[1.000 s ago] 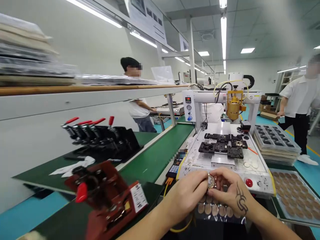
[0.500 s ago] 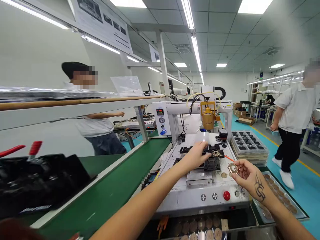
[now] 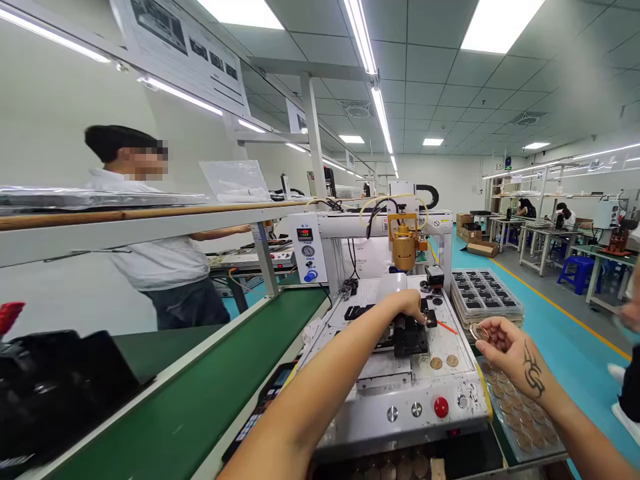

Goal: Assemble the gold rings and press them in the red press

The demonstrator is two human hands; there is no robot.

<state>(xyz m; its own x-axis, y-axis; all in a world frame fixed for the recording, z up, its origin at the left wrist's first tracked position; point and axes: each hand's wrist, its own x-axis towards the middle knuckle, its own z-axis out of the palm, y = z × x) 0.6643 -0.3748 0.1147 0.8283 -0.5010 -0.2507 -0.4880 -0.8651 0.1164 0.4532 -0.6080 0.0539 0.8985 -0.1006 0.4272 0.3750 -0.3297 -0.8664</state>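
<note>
My left hand reaches over the black fixture on the press machine's bed. Its fingers point down and close on a small shiny watch case, mostly covered by the fingertips. To the right of the machine, my right hand pinches a rose-gold watch case by its edge, held in the air. Two round beige discs lie side by side on the white machine bed. A thin orange stick rests between the fixture and my right hand.
A gold press head hangs above the bed. Clear trays of black parts are stacked at right, with a tray of round discs nearer. A red button is in front. A green conveyor runs left; a co-worker stands beyond.
My left hand has moved down onto the watch case in the fixture. A second beige disc now lies by the first. My right hand's case has tilted, and the view has shifted.
</note>
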